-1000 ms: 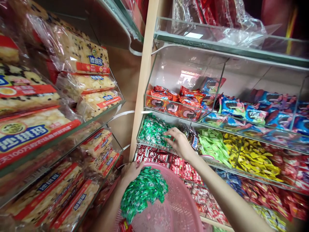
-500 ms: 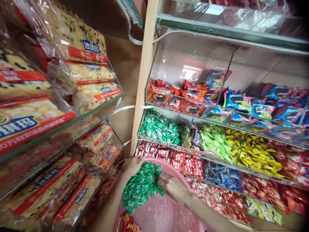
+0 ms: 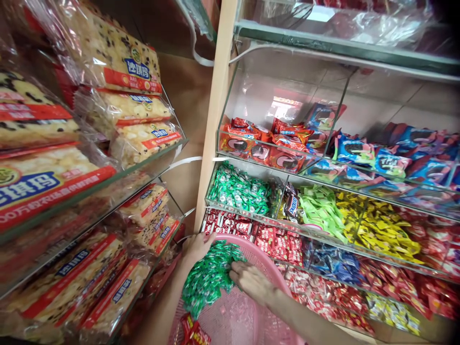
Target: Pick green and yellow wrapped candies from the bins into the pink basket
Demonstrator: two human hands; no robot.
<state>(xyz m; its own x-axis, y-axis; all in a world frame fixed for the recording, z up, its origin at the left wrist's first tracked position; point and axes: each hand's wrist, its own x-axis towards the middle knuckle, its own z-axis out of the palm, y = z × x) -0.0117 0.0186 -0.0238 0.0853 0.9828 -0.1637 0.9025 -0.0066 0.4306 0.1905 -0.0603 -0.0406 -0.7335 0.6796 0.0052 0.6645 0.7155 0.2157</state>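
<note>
Nearest, a round pink basket holds a few red packets at its near left and, behind them, a heap of green-wrapped candies against its left side. The heap's long axis runs from the near left toward the far rim, slightly rightward; its single pieces point in mixed directions. The basket, being round, has no clear long axis.

The left hand is closed on the basket's far left rim. The right hand, inside the basket, has its fingers bent and close together against the right edge of the heap, pointing left; whether they pinch any candy cannot be told.

Just beyond the rim, a lower shelf row bears red-and-white packets, red packets and blue packets. Above it, clear compartments hold more green candies, a dark Snickers bar, light green packets and yellow packets. The clear bin above holds orange-red packets and, to their right, blue-and-pink packets. Wrapped pastries fill the shelves at the left.
</note>
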